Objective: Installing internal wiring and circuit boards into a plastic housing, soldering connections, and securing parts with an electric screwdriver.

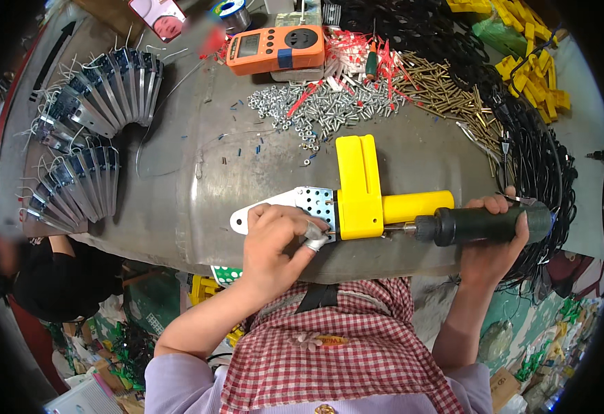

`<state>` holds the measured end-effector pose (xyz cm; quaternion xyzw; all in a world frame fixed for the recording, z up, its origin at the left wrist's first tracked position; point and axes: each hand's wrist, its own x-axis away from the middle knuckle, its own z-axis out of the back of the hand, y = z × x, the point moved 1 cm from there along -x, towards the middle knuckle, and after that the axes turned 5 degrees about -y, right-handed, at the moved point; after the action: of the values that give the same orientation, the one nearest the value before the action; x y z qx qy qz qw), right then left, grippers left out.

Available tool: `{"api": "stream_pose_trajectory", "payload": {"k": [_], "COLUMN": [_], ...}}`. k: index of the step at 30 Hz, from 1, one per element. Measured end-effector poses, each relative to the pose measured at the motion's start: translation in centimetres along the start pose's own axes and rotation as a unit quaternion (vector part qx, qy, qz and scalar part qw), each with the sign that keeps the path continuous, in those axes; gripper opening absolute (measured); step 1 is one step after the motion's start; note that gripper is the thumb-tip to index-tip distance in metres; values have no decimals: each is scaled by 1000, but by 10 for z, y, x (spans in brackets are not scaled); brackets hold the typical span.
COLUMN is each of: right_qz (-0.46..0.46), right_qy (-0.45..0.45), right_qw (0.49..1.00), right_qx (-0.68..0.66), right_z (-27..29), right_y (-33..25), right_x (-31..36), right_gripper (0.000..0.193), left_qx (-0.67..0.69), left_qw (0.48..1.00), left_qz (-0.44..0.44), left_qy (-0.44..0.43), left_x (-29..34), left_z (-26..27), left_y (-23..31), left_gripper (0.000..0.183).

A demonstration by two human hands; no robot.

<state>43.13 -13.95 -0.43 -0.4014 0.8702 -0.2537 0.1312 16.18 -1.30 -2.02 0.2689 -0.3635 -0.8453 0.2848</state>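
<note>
My right hand (498, 252) grips a dark green electric screwdriver (464, 224) lying level. Its bit points left and reaches the side of a yellow plastic handle piece (360, 190) with a round yellow grip (423, 205). Joined to the left of that piece is a perforated metal plate (314, 198), with a white tapered plate (257, 212) beyond it. My left hand (274, 238) rests over these plates. Its thumb and forefinger, wrapped in pale tape, pinch by a screw at the metal plate's near edge; whatever they hold is hidden.
Loose nuts and silver screws (329, 110) are heaped behind the work, with long brass screws (447, 86) farther right. An orange multimeter (274, 50) lies at the back. Metal plates with wires (105, 90) fan out left. Black cables (540, 159) and yellow parts (540, 72) lie right.
</note>
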Motion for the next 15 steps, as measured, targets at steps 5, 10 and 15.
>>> {"api": "stream_pose_trajectory", "payload": {"k": [5, 10, 15], "right_qz": [-8, -5, -2], "right_qy": [4, -2, 33], "right_qw": [1000, 1000, 999], "right_qx": [1, -14, -15], "right_z": [2, 1, -4], "right_y": [-1, 0, 4], "right_x": [0, -2, -1], "right_gripper": [39, 39, 39], "left_qx": [-19, -15, 18], "left_qw": [999, 999, 999], "left_qz": [-22, -25, -24], "left_qy": [26, 21, 21], "left_x": [0, -4, 1], "left_z": [-4, -5, 0], "left_y": [-2, -2, -3], "left_gripper": [22, 23, 20]}}
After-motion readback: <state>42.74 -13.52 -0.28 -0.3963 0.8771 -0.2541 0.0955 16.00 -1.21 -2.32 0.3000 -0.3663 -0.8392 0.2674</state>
